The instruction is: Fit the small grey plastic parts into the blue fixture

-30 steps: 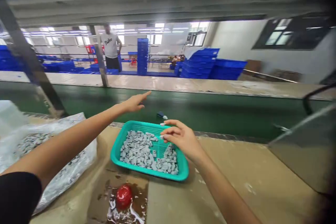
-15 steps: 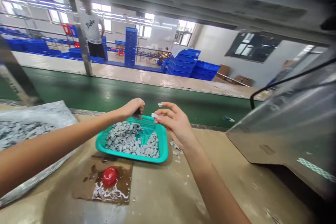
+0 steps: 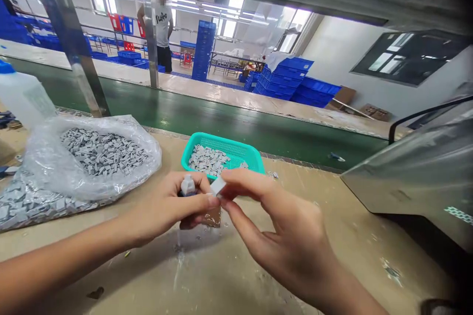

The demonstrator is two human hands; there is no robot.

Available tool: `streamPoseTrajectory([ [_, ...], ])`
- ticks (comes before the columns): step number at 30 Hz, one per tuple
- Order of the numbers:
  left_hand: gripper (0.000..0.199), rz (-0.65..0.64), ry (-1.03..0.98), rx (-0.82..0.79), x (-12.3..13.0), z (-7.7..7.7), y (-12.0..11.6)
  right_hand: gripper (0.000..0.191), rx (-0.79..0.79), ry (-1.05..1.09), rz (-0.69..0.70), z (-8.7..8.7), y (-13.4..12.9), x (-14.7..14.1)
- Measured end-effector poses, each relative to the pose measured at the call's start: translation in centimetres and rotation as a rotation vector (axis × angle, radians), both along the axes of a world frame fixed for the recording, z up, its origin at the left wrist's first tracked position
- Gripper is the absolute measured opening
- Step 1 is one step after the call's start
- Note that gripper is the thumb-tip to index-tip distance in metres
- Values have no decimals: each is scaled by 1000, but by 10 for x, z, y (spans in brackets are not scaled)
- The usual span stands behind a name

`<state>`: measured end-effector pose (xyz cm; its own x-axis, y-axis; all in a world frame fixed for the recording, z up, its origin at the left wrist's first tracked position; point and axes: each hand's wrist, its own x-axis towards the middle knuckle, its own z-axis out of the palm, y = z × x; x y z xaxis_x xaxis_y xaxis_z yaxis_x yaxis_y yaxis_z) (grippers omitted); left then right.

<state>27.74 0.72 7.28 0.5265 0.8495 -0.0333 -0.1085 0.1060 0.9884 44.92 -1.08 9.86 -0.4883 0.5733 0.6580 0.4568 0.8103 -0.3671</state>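
My left hand (image 3: 168, 209) is closed round a light grey plastic piece (image 3: 187, 184) with a darker lower part, mostly hidden by the fingers. Between thumb and fingertips, my right hand (image 3: 291, 226) pinches a small pale grey block (image 3: 218, 185). The left thumb tip meets this block, so both hands come together in front of the teal basket (image 3: 236, 149). Inside the basket lie many small grey plastic parts (image 3: 207, 160). Below the fingers, part of a wet brown board (image 3: 213, 217) shows; the rest is covered by my hands.
A clear plastic bag (image 3: 46, 152) of grey parts lies at left, beside a translucent jug (image 3: 24, 96) with a blue cap. Beyond the table runs a green conveyor belt (image 3: 244, 117). A metal panel (image 3: 414, 172) stands at right. A person (image 3: 162, 24) stands across the room near blue crates.
Both hands have come back from above the basket and met closer to me, the block still in my right fingers. The view has shifted left; the red dome on the board is now out of sight.
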Motion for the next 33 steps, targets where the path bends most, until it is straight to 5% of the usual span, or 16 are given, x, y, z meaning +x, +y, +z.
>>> streamPoseTrajectory([
  [5, 25, -57, 17, -90, -10, -12, -13, 37, -272, 80, 81, -11, -7, -6],
  [9, 31, -25, 169, -209, -19, -20, -11, 38, -417, 226, -2, -39, -3, -1],
  [13, 28, 157, -86, -377, -31, -25, -2, 32, -523, 187, -207, -84, 8, 15],
  [17, 48, 280, -231, -497, -40, -25, 3, 21, -553, 106, -297, -110, 15, 27],
  [22, 49, 199, -235, -494, -43, -29, 0, 13, -463, -76, -272, -109, 18, 27],
  [33, 44, 179, -144, -424, -45, -27, 1, 16, -478, -78, -230, -108, 19, 30],
])
